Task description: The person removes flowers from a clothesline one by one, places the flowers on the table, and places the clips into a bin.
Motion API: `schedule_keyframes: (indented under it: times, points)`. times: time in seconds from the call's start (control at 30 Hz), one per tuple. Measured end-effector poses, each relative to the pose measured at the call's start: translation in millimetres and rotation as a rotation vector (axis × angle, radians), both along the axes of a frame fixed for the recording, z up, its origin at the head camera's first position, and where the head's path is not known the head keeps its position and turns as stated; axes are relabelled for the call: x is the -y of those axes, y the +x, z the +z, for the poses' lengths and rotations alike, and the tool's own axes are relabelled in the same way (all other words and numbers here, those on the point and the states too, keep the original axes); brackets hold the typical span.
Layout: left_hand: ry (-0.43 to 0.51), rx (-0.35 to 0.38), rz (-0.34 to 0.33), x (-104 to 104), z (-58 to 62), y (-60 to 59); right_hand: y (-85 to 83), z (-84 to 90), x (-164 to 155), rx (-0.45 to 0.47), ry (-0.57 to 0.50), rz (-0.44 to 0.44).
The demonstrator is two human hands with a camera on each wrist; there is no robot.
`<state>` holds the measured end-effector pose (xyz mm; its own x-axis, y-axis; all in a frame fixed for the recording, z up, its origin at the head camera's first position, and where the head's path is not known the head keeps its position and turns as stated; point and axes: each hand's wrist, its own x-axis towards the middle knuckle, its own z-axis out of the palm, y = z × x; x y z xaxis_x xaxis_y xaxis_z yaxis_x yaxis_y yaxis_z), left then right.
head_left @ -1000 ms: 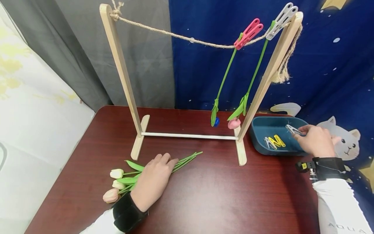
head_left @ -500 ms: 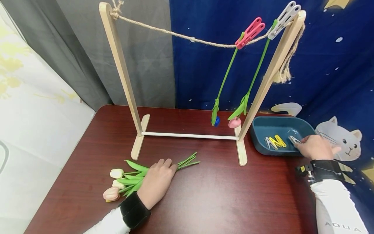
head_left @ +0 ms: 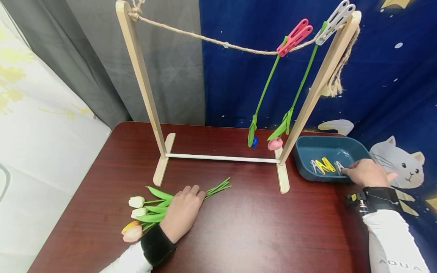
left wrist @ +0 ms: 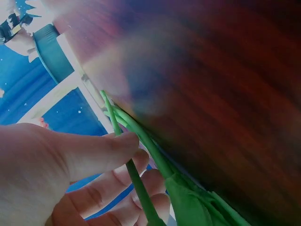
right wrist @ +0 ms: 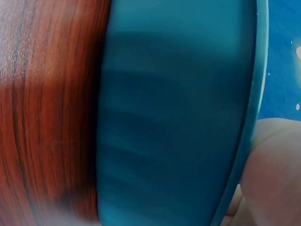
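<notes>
My left hand (head_left: 182, 212) lies over a bunch of tulips (head_left: 150, 212) near the front-left part of the dark red worktop (head_left: 246, 231); in the left wrist view the thumb and fingers (left wrist: 113, 146) curl round one green stem (left wrist: 136, 183), pinching it above the rest of the bunch. The blooms point toward the left edge, the stem ends toward the middle of the worktop.

My right hand (head_left: 365, 172) reaches into the blue tray (head_left: 304, 151) at the right edge, fingertips at a grey clothespin (head_left: 339, 167) lying just beside a yellow clothespin (head_left: 326, 164). I cannot tell whether the fingers pinch the grey pin or only touch it; the right wrist view shows little but the tray wall and a blur of palm.

A wooden drying rack (head_left: 143, 87) stands across the back half of the worktop, a rope (head_left: 211, 40) strung between its posts. Near the right post, a pink clothespin (head_left: 295, 36) and a white clothespin (head_left: 336, 21) each hold a tulip head-down by the stem, one with a blue bloom (head_left: 254, 141), the other a pink bloom (head_left: 274, 143).
</notes>
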<state>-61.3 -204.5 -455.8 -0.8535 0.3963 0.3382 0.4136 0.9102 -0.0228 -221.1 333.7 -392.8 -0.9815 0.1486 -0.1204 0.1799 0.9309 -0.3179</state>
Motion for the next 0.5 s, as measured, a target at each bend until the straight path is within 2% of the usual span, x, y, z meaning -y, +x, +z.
schedule_keyframes:
  times: [0.27,0.5]
  points:
    - [0.006,0.017,-0.009,0.5,1.7,1.7,5.5,2.6,6.2,-0.052,-0.032,-0.017]
    - [0.025,0.032,-0.012,1.0,5.3,4.0,11.2,19.3,18.4,-0.139,-0.017,0.004]
